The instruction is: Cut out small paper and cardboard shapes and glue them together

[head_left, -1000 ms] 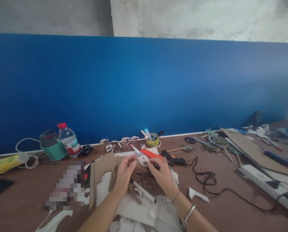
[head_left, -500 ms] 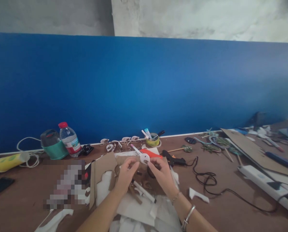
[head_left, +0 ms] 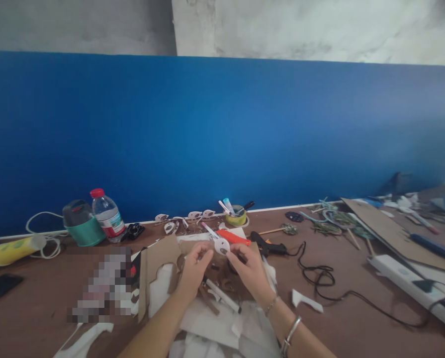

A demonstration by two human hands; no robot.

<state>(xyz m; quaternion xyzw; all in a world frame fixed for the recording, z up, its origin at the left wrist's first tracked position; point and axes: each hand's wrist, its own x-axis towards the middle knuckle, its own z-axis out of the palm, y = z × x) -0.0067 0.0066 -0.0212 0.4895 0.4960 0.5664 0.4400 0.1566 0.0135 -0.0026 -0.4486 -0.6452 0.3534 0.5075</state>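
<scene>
Between my two hands is a small white paper cutout point(head_left: 221, 245) with dark marks on it, held up above the littered middle of the table. My left hand point(head_left: 197, 266) pinches at its left edge, thumb and fingers close together. On the other side, my right hand point(head_left: 249, 266) grips its lower right edge between thumb and fingers. Similar white cutouts point(head_left: 195, 215) stand in a row by the blue panel. Below my hands lie a white marker point(head_left: 224, 296), brown cardboard scraps and white paper sheets point(head_left: 207, 323).
A black glue gun point(head_left: 272, 246) and its cord lie to the right, before a white power strip point(head_left: 412, 286). Behind are an orange-red item point(head_left: 233, 237) and a tape roll point(head_left: 236, 216) holding pens. Leftward stand a water bottle point(head_left: 108, 219) and a teal container point(head_left: 84, 229).
The white cutout has shifted slightly to the left and turned a little between my fingers. Both hands stay almost in the same place.
</scene>
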